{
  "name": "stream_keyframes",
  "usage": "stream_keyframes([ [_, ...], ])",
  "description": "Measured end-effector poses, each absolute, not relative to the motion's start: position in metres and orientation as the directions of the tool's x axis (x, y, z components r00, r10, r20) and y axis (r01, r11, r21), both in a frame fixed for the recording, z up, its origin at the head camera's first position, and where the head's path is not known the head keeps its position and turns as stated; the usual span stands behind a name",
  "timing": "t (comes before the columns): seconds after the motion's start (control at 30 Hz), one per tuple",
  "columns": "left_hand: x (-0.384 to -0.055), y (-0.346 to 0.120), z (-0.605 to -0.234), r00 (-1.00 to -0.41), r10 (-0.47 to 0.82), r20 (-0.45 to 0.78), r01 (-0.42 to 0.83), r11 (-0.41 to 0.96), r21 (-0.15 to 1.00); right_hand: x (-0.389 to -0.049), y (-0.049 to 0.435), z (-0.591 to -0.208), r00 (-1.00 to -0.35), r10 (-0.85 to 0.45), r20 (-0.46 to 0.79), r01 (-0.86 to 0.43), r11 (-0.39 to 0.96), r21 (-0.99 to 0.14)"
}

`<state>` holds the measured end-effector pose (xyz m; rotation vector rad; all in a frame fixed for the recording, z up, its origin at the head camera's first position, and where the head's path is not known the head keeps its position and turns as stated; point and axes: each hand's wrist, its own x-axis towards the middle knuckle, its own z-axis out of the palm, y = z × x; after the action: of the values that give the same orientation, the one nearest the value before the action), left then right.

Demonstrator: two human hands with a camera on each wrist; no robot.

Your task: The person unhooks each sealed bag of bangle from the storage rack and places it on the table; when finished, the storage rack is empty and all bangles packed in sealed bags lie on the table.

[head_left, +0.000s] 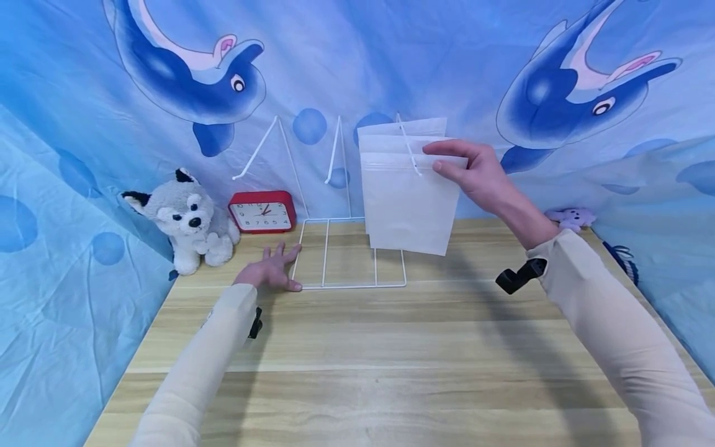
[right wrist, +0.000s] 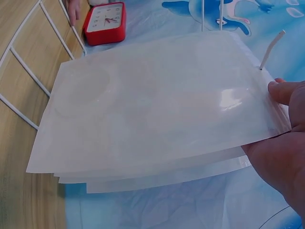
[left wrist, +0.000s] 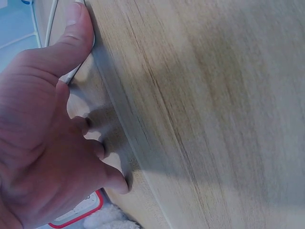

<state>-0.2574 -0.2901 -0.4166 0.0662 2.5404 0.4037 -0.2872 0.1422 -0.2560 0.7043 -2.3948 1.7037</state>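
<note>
A white wire rack (head_left: 349,287) stands on the table with three slanted hook arms at its top. Several flat white zip bags (head_left: 410,208) hang one behind another on its rightmost arm (head_left: 409,146). My right hand (head_left: 475,171) pinches the front bag by its upper right corner, thumb in front. In the right wrist view, the arm's tip (right wrist: 271,50) pokes out through the top of the front bag (right wrist: 157,105). My left hand (head_left: 270,268) lies with fingers spread at the left side of the rack's base, its thumb touching the front left corner.
A red alarm clock (head_left: 262,212) and a grey and white plush husky (head_left: 192,220) sit left of the rack. At the far right lies a small purple plush (head_left: 572,218). Blue dolphin-print cloth (head_left: 447,74) hangs behind the wooden table (head_left: 380,360).
</note>
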Motion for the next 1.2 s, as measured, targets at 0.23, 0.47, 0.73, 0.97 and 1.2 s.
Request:
stream_keyframes([
  [0.23,-0.261,-0.291,-0.421,-0.843,0.138,-0.519,-0.032,0.952,0.305,-0.284,0.144,-0.255,-0.898,-0.285,0.335,-0.415,0.293,-0.862],
  [0.47,-0.259,-0.291,-0.418,-0.842,0.134,-0.522,-0.036,0.953,0.302,-0.274,0.146,-0.25,-0.896,-0.285,0.342,-0.421,0.298,-0.856],
  [0.73,-0.26,-0.29,-0.419,-0.842,0.14,-0.52,-0.036,0.949,0.314,-0.258,0.151,-0.245,-0.886,-0.292,0.359,-0.436,0.267,-0.859],
  [0.97,-0.257,-0.288,-0.418,-0.839,0.132,-0.528,-0.039,0.953,0.301,-0.244,0.156,-0.239,-0.863,-0.328,0.384,-0.464,0.217,-0.859],
  [1.2,-0.258,-0.288,-0.418,-0.849,0.137,-0.51,-0.03,0.952,0.306,-0.238,0.172,-0.239,-0.848,-0.348,0.399,-0.473,0.157,-0.867],
])
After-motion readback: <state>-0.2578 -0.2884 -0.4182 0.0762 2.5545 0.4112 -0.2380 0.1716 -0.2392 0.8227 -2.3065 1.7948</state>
